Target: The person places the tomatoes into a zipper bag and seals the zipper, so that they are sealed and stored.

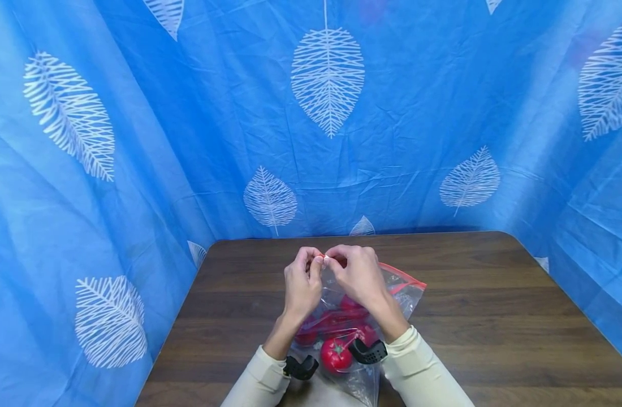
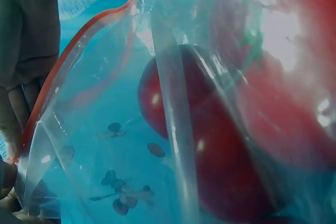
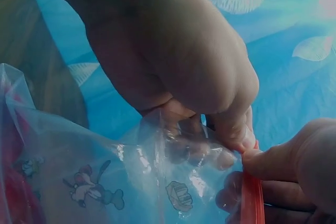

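Note:
A clear zip bag [image 1: 411, 298] with a red seal strip [image 1: 404, 275] hangs between both hands over the near part of the table. Red tomatoes [image 1: 336, 356] with green stem tops fill its lower part. My left hand [image 1: 302, 285] pinches the strip between thumb and forefinger. Right beside it, my right hand [image 1: 361, 276] pinches the same strip, the two sets of fingertips meeting at the bag's top edge. In the left wrist view, glossy tomatoes [image 2: 223, 169] show through the plastic. Small printed cartoon figures [image 3: 89, 184] mark the bag in the right wrist view.
A dark wooden table [image 1: 494, 322] with rounded far corners lies under the hands. Blue cloth [image 1: 392, 113] with white leaf prints hangs behind it and along both sides. Each wrist carries a black camera mount [image 1: 368, 351].

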The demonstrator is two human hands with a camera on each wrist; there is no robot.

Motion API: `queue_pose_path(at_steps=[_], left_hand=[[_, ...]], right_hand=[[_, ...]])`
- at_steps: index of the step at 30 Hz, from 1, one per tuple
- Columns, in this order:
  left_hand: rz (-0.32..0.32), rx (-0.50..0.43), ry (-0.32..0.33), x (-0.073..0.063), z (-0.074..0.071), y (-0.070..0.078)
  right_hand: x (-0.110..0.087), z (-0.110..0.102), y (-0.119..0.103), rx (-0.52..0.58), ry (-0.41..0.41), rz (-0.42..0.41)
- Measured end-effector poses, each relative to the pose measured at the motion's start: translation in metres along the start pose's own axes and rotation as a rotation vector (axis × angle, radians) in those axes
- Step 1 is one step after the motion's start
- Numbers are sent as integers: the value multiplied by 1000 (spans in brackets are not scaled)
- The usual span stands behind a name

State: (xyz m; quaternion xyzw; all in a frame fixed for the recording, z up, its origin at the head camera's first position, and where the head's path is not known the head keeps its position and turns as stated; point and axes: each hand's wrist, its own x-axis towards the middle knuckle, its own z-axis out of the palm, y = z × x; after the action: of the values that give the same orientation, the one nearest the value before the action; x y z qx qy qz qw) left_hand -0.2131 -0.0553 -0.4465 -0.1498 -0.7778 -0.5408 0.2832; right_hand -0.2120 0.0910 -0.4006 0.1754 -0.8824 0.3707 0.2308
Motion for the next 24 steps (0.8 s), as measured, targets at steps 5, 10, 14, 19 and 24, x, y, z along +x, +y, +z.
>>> queue_pose_path(at_steps=[5, 10, 14, 19, 24], left_hand=[[-31, 0, 8, 1, 1, 2], [-50, 3, 23, 2, 1, 3], [-52, 0, 63, 2, 1, 2], [-55, 2, 94, 3, -1, 1], [-87, -5, 115, 3, -3, -1]], right_hand=[[0, -2, 0, 2, -6, -7], [0, -2, 4, 17, -12, 4], [-3, -5, 10, 12, -23, 25], [-7, -9, 19, -19, -18, 55], [-12, -16, 27, -34, -37, 87]])
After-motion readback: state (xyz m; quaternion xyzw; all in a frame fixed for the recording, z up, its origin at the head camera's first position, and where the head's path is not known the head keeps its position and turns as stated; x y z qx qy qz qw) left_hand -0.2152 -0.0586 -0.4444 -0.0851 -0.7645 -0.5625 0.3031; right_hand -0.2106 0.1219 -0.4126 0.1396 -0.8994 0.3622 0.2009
